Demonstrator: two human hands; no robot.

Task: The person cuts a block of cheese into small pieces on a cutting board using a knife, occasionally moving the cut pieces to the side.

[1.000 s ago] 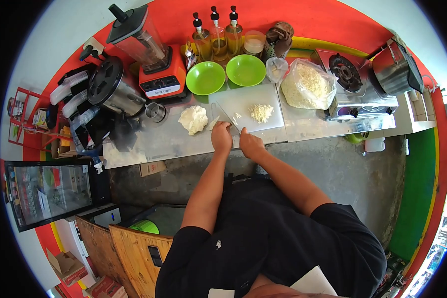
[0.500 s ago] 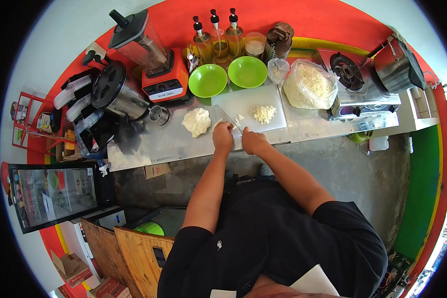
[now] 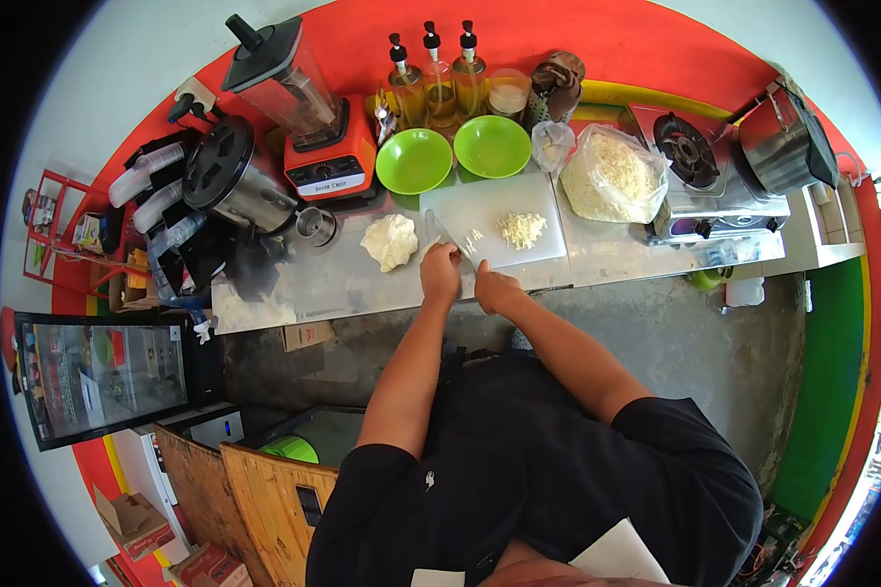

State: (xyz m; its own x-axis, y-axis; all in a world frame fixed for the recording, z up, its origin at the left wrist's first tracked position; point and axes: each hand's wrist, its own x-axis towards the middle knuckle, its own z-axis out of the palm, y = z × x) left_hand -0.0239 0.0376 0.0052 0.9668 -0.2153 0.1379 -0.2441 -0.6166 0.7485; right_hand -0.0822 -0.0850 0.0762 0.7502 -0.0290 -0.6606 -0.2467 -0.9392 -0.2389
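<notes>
My right hand [image 3: 497, 290] is closed round the handle of a knife [image 3: 444, 231], whose blade points up and left over the white cutting board [image 3: 548, 203]. Beside the blade, at the board's lower left edge, my left hand [image 3: 440, 270] is closed on something pale, mostly hidden by the fingers. A few thin pale shreds [image 3: 473, 238] lie just right of the blade. Further right on the board is a small heap of pale shreds [image 3: 523, 230]. Left of the board, a whitish lump [image 3: 390, 243] rests on the metal counter.
Two green bowls [image 3: 414, 161] stand behind the board, with pump bottles [image 3: 440, 90] behind them. To the right are a plastic bag of shreds [image 3: 614, 176] and a gas stove [image 3: 719, 220]. A red blender [image 3: 330, 170], metal cup [image 3: 314, 226] and large pot [image 3: 240, 178] stand left.
The view has shifted slightly. Both hands remain at the board's lower left, with the knife held in much the same pose; a few shreds beside the blade look slightly rearranged.
</notes>
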